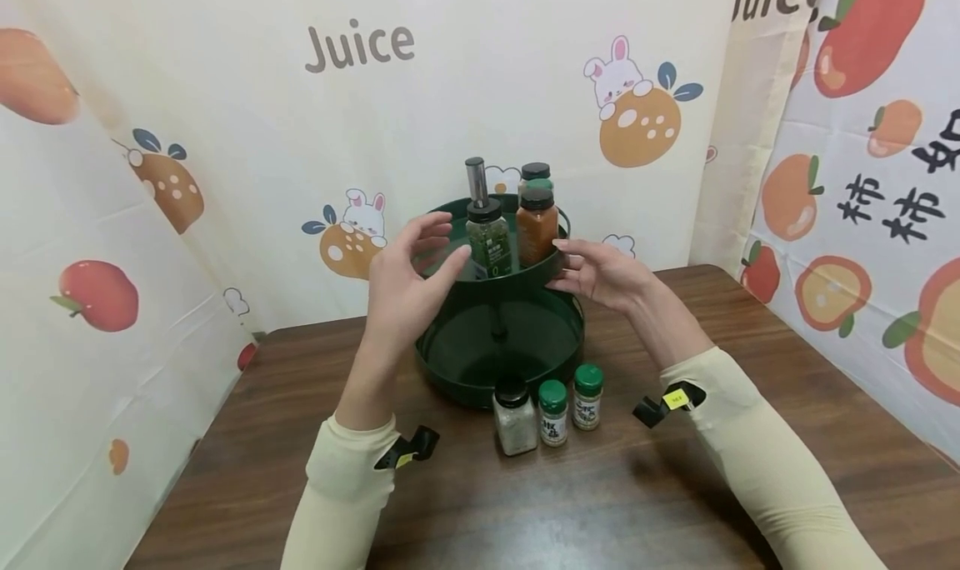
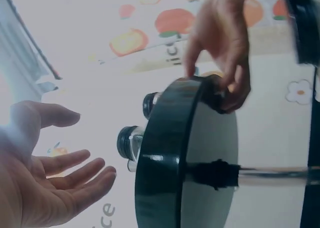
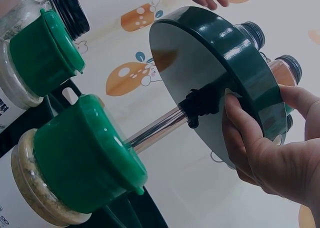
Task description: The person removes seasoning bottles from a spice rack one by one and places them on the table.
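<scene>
A dark green two-tier round spice rack stands on the table. My right hand (image 1: 609, 280) grips the right rim of its upper tray (image 1: 517, 283), with the thumb at the side and fingers underneath, as the right wrist view shows. To the left of that tray, my left hand (image 1: 408, 282) is held up with fingers spread, holding nothing and apart from it. The upper tray carries a jar of green herbs (image 1: 489, 241), a jar of orange-red spice (image 1: 537, 230) and other jars partly hidden behind. Below is the lower tray (image 1: 450, 380), joined by a metal post (image 3: 157, 130).
In front of the rack stand a black-capped jar of pale seasoning (image 1: 516, 424) and two small green-capped shakers, one left (image 1: 553, 420) and one right (image 1: 587, 403). Fruit-printed curtains (image 1: 360, 137) hang behind the brown wooden table (image 1: 600, 512) and along both sides.
</scene>
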Demonstrator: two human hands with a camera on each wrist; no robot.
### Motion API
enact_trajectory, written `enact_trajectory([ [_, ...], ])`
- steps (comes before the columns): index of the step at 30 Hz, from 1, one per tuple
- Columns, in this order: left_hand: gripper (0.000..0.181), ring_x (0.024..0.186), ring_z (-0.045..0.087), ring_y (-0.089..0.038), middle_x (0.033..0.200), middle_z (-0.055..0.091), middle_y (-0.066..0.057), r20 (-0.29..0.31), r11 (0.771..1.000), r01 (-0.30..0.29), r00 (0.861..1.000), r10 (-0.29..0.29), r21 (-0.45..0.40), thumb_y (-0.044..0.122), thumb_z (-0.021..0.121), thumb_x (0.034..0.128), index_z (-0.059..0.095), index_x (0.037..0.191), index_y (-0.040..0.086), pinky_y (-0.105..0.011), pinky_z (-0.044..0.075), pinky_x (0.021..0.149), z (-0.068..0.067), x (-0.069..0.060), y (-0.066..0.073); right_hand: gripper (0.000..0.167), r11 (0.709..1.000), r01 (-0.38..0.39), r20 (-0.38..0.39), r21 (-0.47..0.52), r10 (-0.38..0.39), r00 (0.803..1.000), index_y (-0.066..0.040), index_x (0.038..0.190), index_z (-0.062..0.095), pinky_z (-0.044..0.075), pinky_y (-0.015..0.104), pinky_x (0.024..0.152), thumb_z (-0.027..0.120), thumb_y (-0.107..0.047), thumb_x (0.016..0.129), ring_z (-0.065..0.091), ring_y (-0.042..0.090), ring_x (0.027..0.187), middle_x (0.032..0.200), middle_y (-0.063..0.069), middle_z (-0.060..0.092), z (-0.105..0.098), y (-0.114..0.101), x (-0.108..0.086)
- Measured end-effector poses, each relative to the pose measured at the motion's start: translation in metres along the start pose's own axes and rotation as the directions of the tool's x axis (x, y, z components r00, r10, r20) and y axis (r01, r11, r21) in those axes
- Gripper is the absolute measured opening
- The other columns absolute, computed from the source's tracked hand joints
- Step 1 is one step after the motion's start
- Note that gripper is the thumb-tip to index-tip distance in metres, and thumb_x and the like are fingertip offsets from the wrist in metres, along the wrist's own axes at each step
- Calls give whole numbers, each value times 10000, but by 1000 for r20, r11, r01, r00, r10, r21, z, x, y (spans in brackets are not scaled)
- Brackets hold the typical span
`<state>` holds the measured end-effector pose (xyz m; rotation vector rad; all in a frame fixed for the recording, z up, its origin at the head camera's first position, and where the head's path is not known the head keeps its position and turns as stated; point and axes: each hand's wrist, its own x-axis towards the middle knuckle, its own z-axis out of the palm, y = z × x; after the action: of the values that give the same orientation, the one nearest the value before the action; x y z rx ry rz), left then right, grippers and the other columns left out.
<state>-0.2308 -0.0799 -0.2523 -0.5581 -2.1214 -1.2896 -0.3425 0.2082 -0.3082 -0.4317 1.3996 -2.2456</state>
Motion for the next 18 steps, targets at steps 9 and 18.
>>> enact_trajectory([
  [9, 481, 1237, 647, -290, 1354, 668, -121, -23, 999, -17, 1000, 16, -48, 227, 783, 974, 640, 1406, 71, -475, 522, 1073, 9, 18, -4, 606, 1000, -2, -2, -9, 2, 1000, -49, 1593, 301, 604, 355, 911, 605, -193, 1088, 751, 225, 994, 1339, 174, 550, -1, 0, 0],
  [18, 531, 1232, 649, -325, 1369, 663, -126, -32, 999, -10, 999, 12, 42, 267, 807, 954, 639, 1422, 81, -450, 534, 1058, 17, 31, -10, 595, 1000, 4, 4, -7, -4, 1000, -45, 1582, 315, 603, 361, 914, 611, -197, 1089, 756, 224, 986, 1282, 158, 591, -2, 0, 1],
])
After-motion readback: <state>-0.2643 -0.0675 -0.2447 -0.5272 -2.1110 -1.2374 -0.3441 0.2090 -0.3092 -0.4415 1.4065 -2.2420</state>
